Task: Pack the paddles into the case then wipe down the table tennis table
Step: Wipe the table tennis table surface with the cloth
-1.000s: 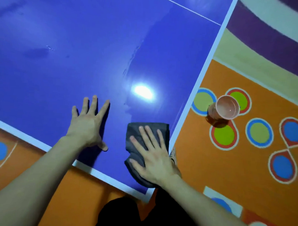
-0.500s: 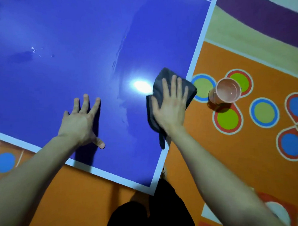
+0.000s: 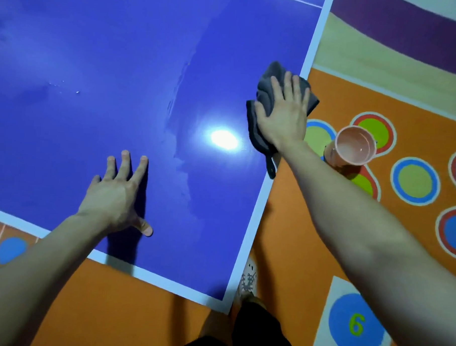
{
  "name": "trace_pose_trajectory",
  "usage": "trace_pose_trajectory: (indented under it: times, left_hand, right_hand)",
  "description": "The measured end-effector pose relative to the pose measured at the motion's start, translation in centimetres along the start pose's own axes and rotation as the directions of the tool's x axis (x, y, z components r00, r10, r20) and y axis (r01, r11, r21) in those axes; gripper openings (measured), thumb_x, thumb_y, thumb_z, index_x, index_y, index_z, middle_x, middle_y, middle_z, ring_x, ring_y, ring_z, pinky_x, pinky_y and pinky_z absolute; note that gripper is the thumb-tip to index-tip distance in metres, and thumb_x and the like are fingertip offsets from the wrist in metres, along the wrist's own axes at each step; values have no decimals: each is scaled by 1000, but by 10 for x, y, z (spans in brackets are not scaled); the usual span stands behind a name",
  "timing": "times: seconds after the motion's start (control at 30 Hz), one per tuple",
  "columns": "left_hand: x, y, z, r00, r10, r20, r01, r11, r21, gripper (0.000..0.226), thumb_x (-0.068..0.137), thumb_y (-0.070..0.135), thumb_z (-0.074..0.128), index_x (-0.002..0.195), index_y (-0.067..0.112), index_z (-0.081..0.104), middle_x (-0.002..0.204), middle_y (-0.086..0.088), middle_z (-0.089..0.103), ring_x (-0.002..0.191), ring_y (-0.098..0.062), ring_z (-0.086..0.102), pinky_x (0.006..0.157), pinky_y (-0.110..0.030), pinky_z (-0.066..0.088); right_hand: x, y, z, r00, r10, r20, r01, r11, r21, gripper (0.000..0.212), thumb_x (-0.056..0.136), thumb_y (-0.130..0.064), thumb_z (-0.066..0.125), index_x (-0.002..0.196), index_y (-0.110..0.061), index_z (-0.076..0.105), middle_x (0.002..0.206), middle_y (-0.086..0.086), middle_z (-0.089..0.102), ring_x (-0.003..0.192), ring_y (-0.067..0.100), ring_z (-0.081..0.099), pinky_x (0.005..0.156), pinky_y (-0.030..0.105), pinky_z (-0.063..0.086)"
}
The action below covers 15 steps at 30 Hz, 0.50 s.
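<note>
Head view: wipe phase under way, by my read. Right hand (image 3: 284,115) lies flat, fingers straight and close together, palm pressing a dark grey cloth (image 3: 266,76) onto the blue glossy table-tennis bench (image 3: 96,49) at its right edge, toward the far side. It pins the cloth rather than gripping it. Cloth is bunched, overlaps the white sideline, and one tail hangs off the edge on its near side. Left hand (image 3: 116,194) is flat on the bench close to the near edge, fingers spread, holding nothing; looks like a brace. Surface: the strip from the cloth leftward to a ragged streak line (image 3: 175,158) has a different sheen, which I take as the wiped, damp part. Left of that line the top looks unwiped, with a few water droplets (image 3: 63,86) sitting far left. Judged coverage: near right corner region done, most of the visible top remaining, plus whatever lies outside the frame. Paddles and case: not in view, so packing can't be confirmed; the wiping suggests it's finished, but that's inference only. Off the bench: pink plastic cup (image 3: 353,145) holding pale liquid stands upright on the orange painted floor (image 3: 284,240), just right of the bench edge and close beside the right forearm. White shoe (image 3: 248,281) shows by the near corner.
</note>
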<state>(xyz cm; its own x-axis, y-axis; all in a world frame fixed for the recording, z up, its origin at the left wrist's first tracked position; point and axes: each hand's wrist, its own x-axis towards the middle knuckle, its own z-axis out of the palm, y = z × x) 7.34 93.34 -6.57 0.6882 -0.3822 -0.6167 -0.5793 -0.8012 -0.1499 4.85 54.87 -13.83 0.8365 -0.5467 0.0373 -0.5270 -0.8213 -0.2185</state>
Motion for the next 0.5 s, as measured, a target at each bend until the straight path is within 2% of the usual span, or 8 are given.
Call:
trace_pose_trajectory:
  times: [0.07, 0.13, 0.2, 0.27, 0.3, 0.37, 0.43, 0.5]
  left_hand:
    - [-2, 1, -2, 1000, -2, 5, 3, 1000, -11, 189, 28, 94, 83, 162, 30, -33, 176, -14, -22, 164, -43, -7, 122, -60, 37]
    - [-3, 1, -1, 1000, -9, 8, 9, 1000, -20, 188, 29, 91, 87, 163, 30, -32, 176, -13, -23, 164, -43, -8, 122, -61, 37]
    - [-4, 1, -2, 1000, -15, 5, 15, 999, -33, 189, 29, 90, 88, 163, 30, -31, 176, -13, -23, 164, -44, -9, 122, -62, 36]
    - [-4, 1, -4, 1000, -15, 13, 15, 999, -47, 189, 29, 89, 88, 163, 30, -31, 176, -13, -23, 164, -44, -10, 124, -63, 33]
    - [-4, 2, -4, 1000, -19, 18, 20, 999, -51, 189, 29, 89, 89, 163, 30, -32, 176, -13, -24, 164, -43, -10, 125, -63, 32]
    - [-6, 3, -4, 999, -35, 12, 35, 998, -44, 188, 31, 88, 89, 162, 30, -34, 175, -12, -25, 164, -43, -11, 126, -62, 30]
    - [-5, 2, -5, 1000, -30, 5, 30, 998, -46, 187, 33, 88, 89, 162, 30, -35, 175, -12, -26, 164, -42, -12, 127, -61, 29]
    - [-5, 3, -4, 1000, -17, 1, 18, 999, -48, 186, 34, 88, 88, 162, 30, -34, 175, -11, -27, 164, -42, -12, 127, -60, 28]
  right_hand:
    - [-56, -17, 1, 999, -33, -26, 33, 999, 25, 78, 106, -65, 37, 171, -21, 35, 181, 13, 19, 169, 31, 10, 134, 60, 10]
    - [-150, -43, 0, 987, -161, 23, 159, 984, 77, 79, 107, -62, 44, 172, -19, 33, 181, 14, 15, 170, 32, 6, 134, 62, 10]
    - [-243, -66, -6, 922, -362, 138, 344, 928, 140, 81, 107, -62, 48, 173, -21, 28, 182, 16, 6, 170, 35, -1, 133, 65, 12]
    - [-289, -73, -11, 839, -486, 245, 471, 874, 120, 84, 105, -66, 48, 174, -26, 23, 182, 17, -2, 169, 37, -7, 132, 68, 13]
    - [-286, -70, -10, 812, -527, 251, 514, 850, 120, 84, 104, -67, 49, 174, -29, 24, 182, 17, -2, 169, 38, -6, 131, 68, 13]
    - [-238, -70, -1, 823, -541, 172, 527, 841, 122, 81, 102, -68, 52, 172, -31, 31, 182, 15, 7, 169, 36, 0, 131, 68, 13]
    - [-159, -84, 12, 885, -457, 94, 450, 889, 87, 78, 103, -69, 48, 171, -31, 35, 182, 13, 14, 169, 35, 6, 132, 67, 10]
    - [-82, -105, 20, 940, -327, 102, 325, 945, 31, 80, 103, -72, 38, 171, -31, 33, 182, 13, 13, 169, 34, 6, 133, 65, 5]
